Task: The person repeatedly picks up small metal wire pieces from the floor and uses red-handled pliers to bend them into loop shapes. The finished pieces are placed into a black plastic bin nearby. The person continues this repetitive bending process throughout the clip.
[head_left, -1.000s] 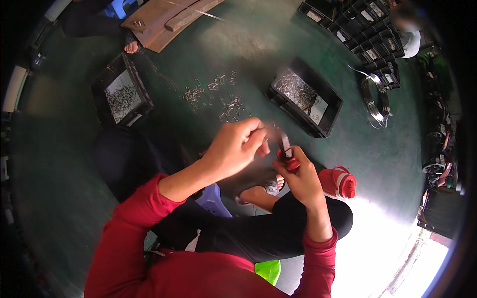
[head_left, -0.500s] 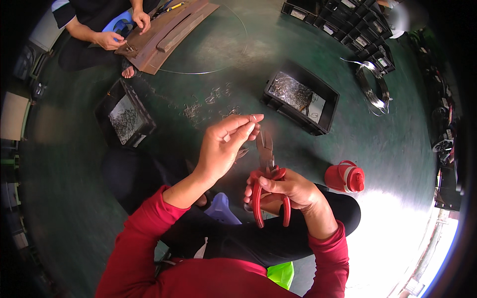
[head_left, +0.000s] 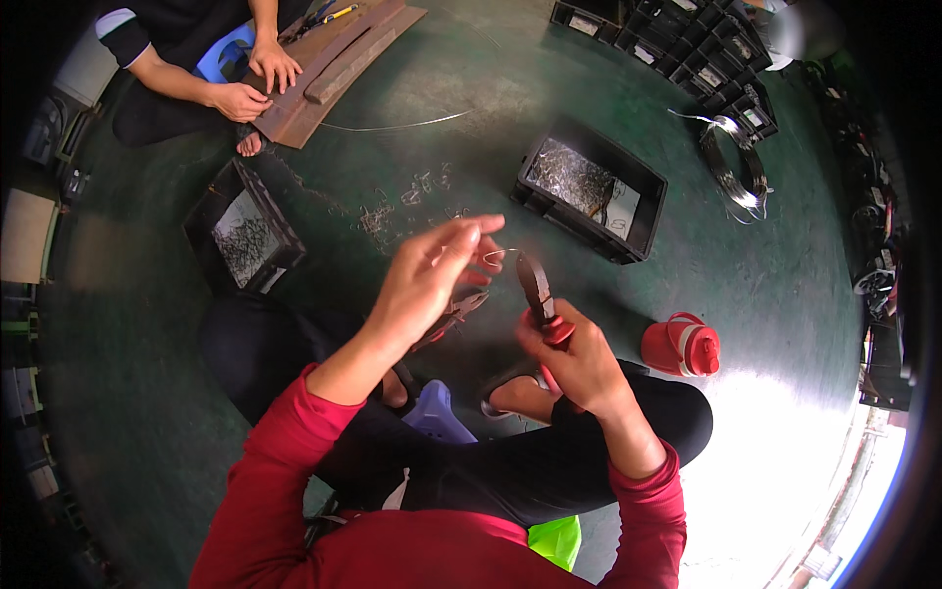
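Note:
My right hand [head_left: 581,361] is closed round the red handles of a pair of pliers [head_left: 536,287], jaws pointing up and away from me. A short, thin bent wire [head_left: 500,251] stands out from the jaw tips toward my left hand [head_left: 424,277]. That hand has its fingers apart, the index stretched out, and the wire's curved end lies beside its fingertips; whether they touch I cannot tell. Below my left wrist is a second pair of pliers [head_left: 461,316] with red on its handle, partly hidden by the forearm.
Black crates with metal wire pieces stand at the left [head_left: 287,257] and ahead right [head_left: 643,236]. Loose bent wires [head_left: 378,218] lie between them. A red jug [head_left: 682,346] and a wire coil [head_left: 731,167] are at right. A co-worker's hands [head_left: 257,86] rest by a board [head_left: 368,74].
The pliers have turned, their jaws now at the wire, and their handles have come together in my right hand. My left fingers have parted from their pinch. The co-worker's hands have moved down onto the board.

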A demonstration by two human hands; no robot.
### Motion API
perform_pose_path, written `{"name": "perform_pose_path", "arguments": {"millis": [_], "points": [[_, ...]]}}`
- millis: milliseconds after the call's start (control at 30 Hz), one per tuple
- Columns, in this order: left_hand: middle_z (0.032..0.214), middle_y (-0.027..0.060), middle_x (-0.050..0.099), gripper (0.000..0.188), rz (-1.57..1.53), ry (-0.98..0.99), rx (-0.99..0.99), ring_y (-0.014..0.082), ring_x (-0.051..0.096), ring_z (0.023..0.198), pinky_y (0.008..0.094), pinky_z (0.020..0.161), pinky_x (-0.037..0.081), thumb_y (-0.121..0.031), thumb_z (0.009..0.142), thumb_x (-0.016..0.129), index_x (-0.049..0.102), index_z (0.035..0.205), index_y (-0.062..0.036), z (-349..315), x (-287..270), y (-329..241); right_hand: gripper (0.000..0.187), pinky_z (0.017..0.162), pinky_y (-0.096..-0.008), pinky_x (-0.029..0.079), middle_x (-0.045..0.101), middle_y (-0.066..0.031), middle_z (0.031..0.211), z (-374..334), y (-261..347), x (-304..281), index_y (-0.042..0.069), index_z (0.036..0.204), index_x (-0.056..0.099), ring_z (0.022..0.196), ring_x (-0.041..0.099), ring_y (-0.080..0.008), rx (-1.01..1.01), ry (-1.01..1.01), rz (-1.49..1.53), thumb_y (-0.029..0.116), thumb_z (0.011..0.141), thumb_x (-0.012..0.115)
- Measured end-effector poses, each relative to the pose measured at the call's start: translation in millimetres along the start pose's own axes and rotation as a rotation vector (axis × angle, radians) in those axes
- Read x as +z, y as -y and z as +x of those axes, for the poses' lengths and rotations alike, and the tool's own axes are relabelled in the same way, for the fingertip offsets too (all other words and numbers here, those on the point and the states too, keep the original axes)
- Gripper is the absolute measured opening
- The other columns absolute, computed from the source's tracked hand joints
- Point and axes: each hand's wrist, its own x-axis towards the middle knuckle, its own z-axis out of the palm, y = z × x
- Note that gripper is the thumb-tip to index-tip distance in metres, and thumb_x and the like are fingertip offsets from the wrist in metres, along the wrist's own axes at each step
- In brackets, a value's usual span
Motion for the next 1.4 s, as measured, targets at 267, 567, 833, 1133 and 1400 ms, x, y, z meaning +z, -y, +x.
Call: {"name": "perform_pose_path", "arguments": {"millis": [267,567,833,1133,1400], "points": [[0.08,0.0074,0.068,0.028,0.151,0.139,-0.193,0.0098,0.063,0.063,0.0215,0.059,0.051,-0.017,0.099,0.055,0.064,0.116,0.0036,-6,-1,-17,0.026,0.071,-0.0342,0.049,0.064,-0.0153,0.081,1,-8,9,-0.001,0.099,0.054,0.073,0.063,-0.0246,0.114,-0.286,-0.122,0.017,0.088,0.07],[0.063,0.0041,0.059,0.031,0.197,0.227,-0.185,0.0067,0.051,0.049,0.0219,0.047,0.042,-0.008,0.099,0.044,0.062,0.123,0.0006,-10,-2,-16,0.025,0.07,-0.0424,0.048,0.061,-0.0195,0.089,2,-7,8,0.0,0.1,0.053,0.081,0.061,-0.0401,0.024,-0.367,-0.367,0.011,0.085,0.07],[0.061,0.0034,0.057,0.032,0.124,0.218,-0.269,0.0066,0.047,0.046,0.0213,0.045,0.038,-0.011,0.099,0.045,0.062,0.123,0.0002,-11,-2,-17,0.037,0.077,-0.0452,0.045,0.058,-0.0138,0.091,1,-10,9,0.004,0.097,0.052,0.09,0.056,-0.0362,-0.032,-0.439,-0.497,-0.005,0.063,0.063],[0.059,0.0029,0.057,0.031,0.096,0.208,-0.286,0.0057,0.045,0.044,0.0204,0.043,0.036,-0.011,0.099,0.047,0.063,0.122,0.0004,-10,-2,-13,0.042,0.076,-0.045,0.044,0.052,-0.0133,0.092,2,-11,8,0.005,0.099,0.052,0.089,0.054,-0.0347,-0.104,-0.52,-0.71,-0.004,0.061,0.067],[0.065,0.0038,0.06,0.03,0.085,0.217,-0.272,0.0059,0.049,0.048,0.0203,0.046,0.039,-0.012,0.1,0.047,0.062,0.124,-0.0002,-9,-3,-5,0.036,0.077,-0.0456,0.045,0.058,-0.0134,0.094,3,-15,4,0.005,0.104,0.053,0.091,0.058,-0.0355,-0.08,-0.445,-0.615,0.001,0.072,0.069]]}}
